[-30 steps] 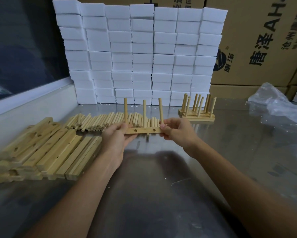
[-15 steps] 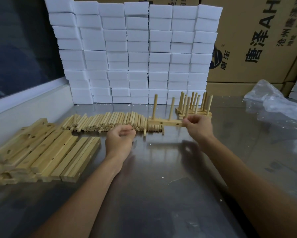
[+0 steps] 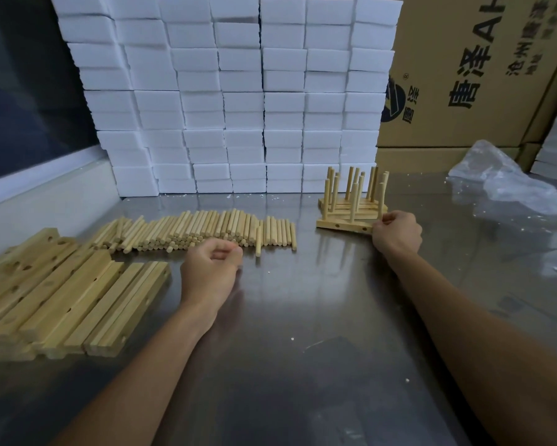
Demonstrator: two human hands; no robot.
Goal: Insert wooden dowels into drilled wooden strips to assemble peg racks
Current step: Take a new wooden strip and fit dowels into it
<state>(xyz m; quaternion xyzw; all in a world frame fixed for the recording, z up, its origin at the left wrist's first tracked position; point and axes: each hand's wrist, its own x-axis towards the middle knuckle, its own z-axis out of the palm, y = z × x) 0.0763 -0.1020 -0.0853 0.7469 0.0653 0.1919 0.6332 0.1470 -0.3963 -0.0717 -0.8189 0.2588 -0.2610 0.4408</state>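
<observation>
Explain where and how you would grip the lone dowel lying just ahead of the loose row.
Pinch the dowel at its near end, coming from above. It lies flat on the table, and that end juts out beyond the row, so fingers have room on both sides.

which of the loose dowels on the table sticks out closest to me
The single dowel lying just right of the left hand. Its near end reaches further toward you than the rest of the dowel row, whose ends stop short.

The steel counter [image 3: 319, 317] carries loose dowels [image 3: 199, 230]; drilled strips [image 3: 61, 294] left of them, finished racks [image 3: 351, 210] right, white blocks [image 3: 238, 107] behind.
</observation>
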